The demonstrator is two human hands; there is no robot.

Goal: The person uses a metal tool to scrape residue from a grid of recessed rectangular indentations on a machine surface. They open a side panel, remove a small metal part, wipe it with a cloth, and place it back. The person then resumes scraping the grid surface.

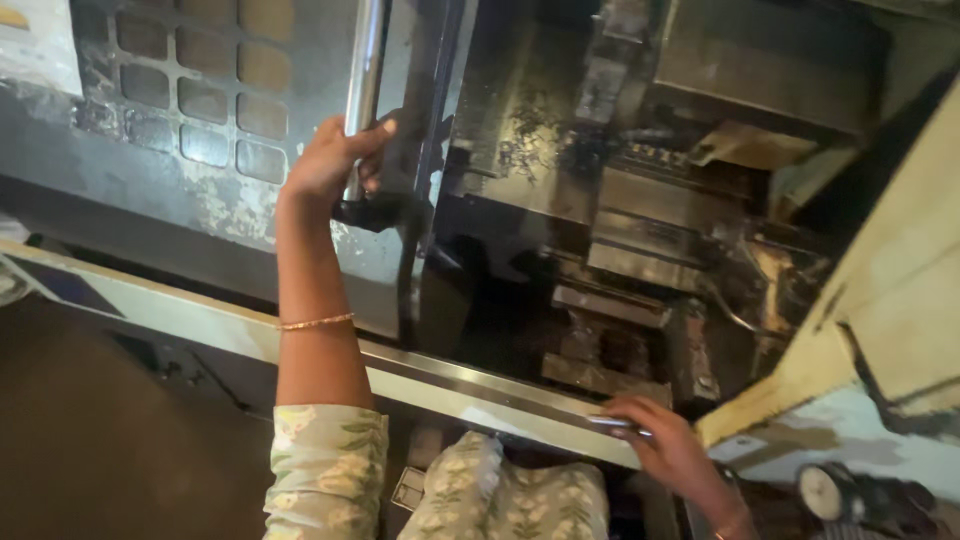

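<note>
My left hand (335, 155) is wrapped around the shiny vertical bar handle (366, 60) of a grey sliding machine door (200, 150), arm stretched upward with a thin gold bangle at the wrist. My right hand (665, 440) rests low on the metal sill rail (470, 385) at the front of the machine, fingers closed on a small slim metal piece (618, 424). The door stands partly slid aside, showing the dark oily machine interior (620, 220).
The door has a grid of small window panes (205, 85). Metal blocks, slides and chips fill the interior. A cream machine housing (890, 290) stands at the right, with a round gauge (822, 490) below it. My floral-print clothing shows at the bottom.
</note>
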